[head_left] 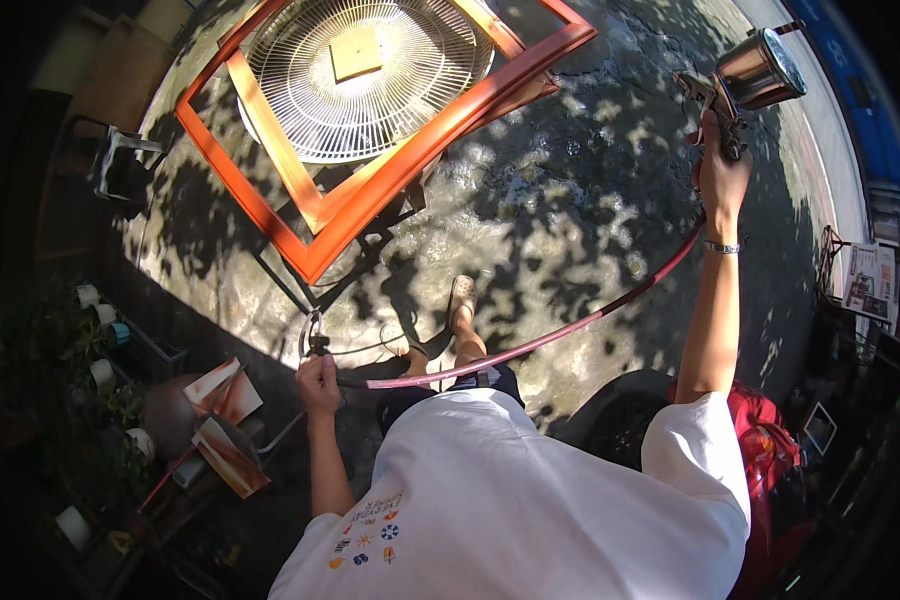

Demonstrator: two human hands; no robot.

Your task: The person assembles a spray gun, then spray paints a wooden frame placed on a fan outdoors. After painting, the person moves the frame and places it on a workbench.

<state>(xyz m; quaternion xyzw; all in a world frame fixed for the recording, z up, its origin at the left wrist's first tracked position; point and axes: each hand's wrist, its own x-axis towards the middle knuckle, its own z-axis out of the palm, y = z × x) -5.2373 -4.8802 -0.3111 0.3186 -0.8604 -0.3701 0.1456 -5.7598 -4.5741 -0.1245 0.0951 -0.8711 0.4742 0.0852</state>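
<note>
My right hand (722,178) is closed around the handle of a spray gun (712,98), held out at the upper right with its shiny metal cup (762,68). From the gun's handle a pinkish-red hose (530,343) sags across in front of my body. Its darker end reaches my left hand (319,384), which is closed around it at the lower left; a dark fitting and loop show just above the fingers. Ahead, an orange-brown picture frame (370,222) and a paler wooden frame (280,140) lie on a round wire fan grille (410,100).
A small wooden block (355,53) sits on the grille. Sunlit, shadow-dappled concrete (570,200) spreads below. Potted plants (100,340) and coated boards (228,455) are at the left. A red vehicle (760,440) stands close behind my right arm, and a newspaper (870,280) hangs at the right.
</note>
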